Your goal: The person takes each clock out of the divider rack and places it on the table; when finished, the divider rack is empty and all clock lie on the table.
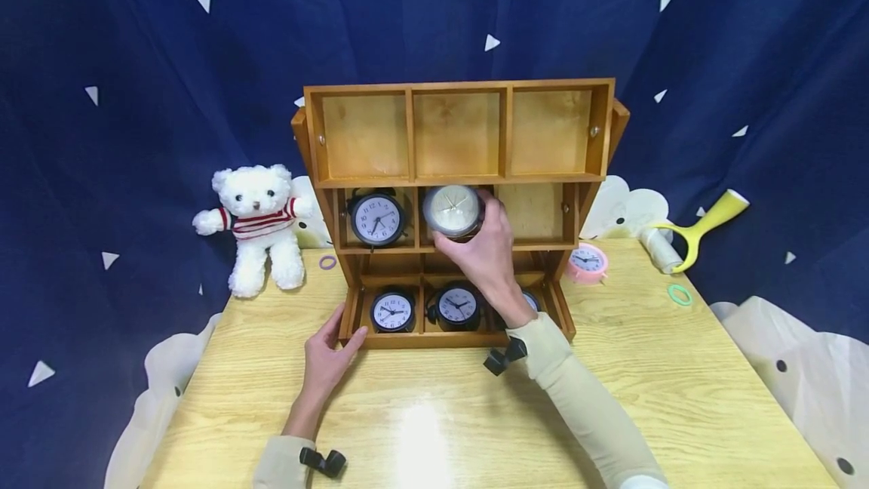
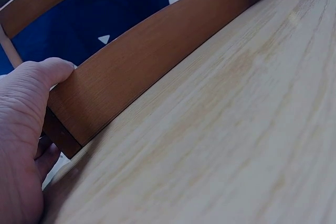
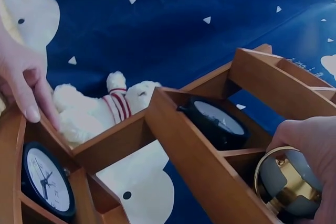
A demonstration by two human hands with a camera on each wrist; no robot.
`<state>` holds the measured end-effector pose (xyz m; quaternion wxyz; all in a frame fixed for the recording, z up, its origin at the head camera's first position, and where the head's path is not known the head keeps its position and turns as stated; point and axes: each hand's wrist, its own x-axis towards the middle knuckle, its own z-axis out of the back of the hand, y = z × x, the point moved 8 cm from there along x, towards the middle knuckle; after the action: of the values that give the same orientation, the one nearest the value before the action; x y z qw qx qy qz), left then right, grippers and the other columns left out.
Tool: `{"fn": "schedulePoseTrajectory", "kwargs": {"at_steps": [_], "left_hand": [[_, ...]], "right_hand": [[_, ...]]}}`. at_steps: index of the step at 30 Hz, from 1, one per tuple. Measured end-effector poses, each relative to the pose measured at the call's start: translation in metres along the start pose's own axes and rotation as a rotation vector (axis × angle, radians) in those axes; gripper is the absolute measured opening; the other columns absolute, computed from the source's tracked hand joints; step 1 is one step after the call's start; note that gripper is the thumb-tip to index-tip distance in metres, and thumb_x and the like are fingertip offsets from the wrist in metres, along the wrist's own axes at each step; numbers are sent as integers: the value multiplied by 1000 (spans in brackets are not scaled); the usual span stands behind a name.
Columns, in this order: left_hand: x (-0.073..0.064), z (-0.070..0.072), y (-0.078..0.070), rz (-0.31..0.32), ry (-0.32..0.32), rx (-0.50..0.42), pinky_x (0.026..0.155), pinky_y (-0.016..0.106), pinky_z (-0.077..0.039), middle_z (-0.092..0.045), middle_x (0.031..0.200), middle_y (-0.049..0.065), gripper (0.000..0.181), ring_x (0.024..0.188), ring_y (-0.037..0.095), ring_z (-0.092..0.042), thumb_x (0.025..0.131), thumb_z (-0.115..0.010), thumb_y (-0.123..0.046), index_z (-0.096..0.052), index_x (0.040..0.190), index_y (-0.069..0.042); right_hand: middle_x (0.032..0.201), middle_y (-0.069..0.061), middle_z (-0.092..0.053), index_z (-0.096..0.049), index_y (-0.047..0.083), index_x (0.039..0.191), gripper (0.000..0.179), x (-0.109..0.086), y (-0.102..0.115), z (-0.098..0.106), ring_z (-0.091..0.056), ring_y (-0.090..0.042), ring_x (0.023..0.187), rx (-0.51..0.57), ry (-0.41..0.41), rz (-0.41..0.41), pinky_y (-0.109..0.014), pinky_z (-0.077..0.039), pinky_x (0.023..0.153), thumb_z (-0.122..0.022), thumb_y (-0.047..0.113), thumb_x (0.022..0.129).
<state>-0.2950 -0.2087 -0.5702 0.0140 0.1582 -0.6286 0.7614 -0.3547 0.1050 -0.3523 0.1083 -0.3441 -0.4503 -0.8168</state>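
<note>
My right hand (image 1: 487, 249) grips a round clock (image 1: 451, 208) with a pale gold face, at the middle compartment of the middle tier. In the right wrist view this clock (image 3: 290, 177) shows a gold and grey body. My left hand (image 1: 324, 357) holds the front left corner of the tiered wooden rack (image 1: 459, 340), its thumb over the front board's edge in the left wrist view. A black alarm clock (image 1: 377, 219) stands in the middle tier's left compartment. Along the bottom tier sit black clocks (image 1: 392, 312), the rightmost partly hidden by my right arm.
The rack's top tier (image 1: 459, 134) has three bare compartments. A white teddy bear (image 1: 258, 225) sits left of the rack, near a purple ring (image 1: 327, 262). To the right are a pink clock (image 1: 587, 262), a green ring (image 1: 680, 294) and a yellow-handled roller (image 1: 706, 229).
</note>
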Motion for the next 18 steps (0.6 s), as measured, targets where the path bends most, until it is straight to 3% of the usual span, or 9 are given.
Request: {"fn": "schedulePoseTrajectory", "kwargs": {"at_steps": [8,18], "left_hand": [[0,0,0,1,0,6,105,12,-43,-54,151,19,69,136,33,-54,89,-85,-13,-54,150,-1],[-1,-1,0,-24,1,-17,104,14,-46,-56,150,21,68,133,36,-57,89,-84,-9,-54,149,1]], "right_hand": [[128,-19,-60,-52,0,140,92,-11,2,15,-62,-31,112,89,30,-35,-41,-61,90,-98,31,66],[129,-16,-59,-52,2,141,92,-27,-5,41,-65,-28,109,137,19,-70,-39,-61,92,-100,23,66]]}}
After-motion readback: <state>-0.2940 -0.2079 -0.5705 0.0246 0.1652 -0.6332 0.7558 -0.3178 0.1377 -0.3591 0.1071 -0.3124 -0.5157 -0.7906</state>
